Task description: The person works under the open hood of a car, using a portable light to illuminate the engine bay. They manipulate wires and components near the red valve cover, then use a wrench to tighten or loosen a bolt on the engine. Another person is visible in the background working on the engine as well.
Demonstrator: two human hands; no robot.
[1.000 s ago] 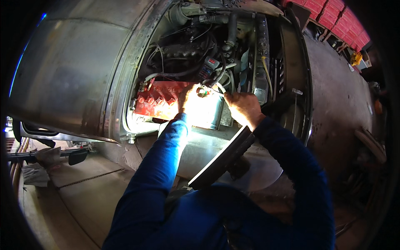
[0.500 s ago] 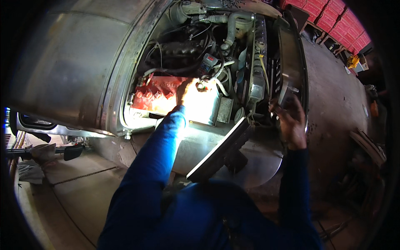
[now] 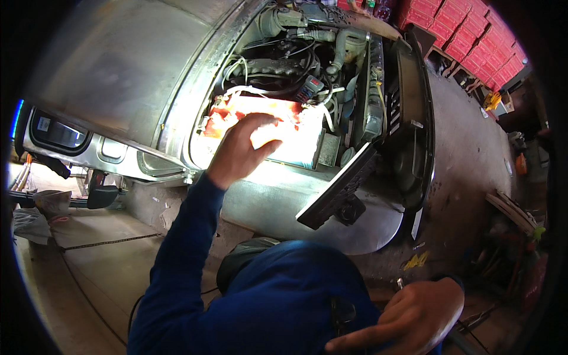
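A red-topped car battery (image 3: 287,107), washed out by bright light, sits in the engine bay. My left hand (image 3: 236,151) is over its near side, fingers curved and thumb apart, with nothing visible in it; glare hides whether the fingertips touch. My right hand (image 3: 417,310) is low at the right, close to my body, one finger stretched left and the others curled. A small shiny metal end (image 3: 400,283) shows just above its knuckles; the rest of that piece is hidden. A small grey box (image 3: 309,89) with a red marking lies behind the battery among cables.
A flat black panel (image 3: 337,192) with a white edge leans over the silver fender (image 3: 266,204). The radiator (image 3: 374,89) and front grille (image 3: 408,106) stand right of the engine. The raised bonnet (image 3: 118,71) fills the upper left. Red boxes (image 3: 455,35) are stacked at the back right.
My right hand has come down from the grille to beside my body. My left hand has drawn back slightly left over the battery, its fingers now apart. The view has shifted.
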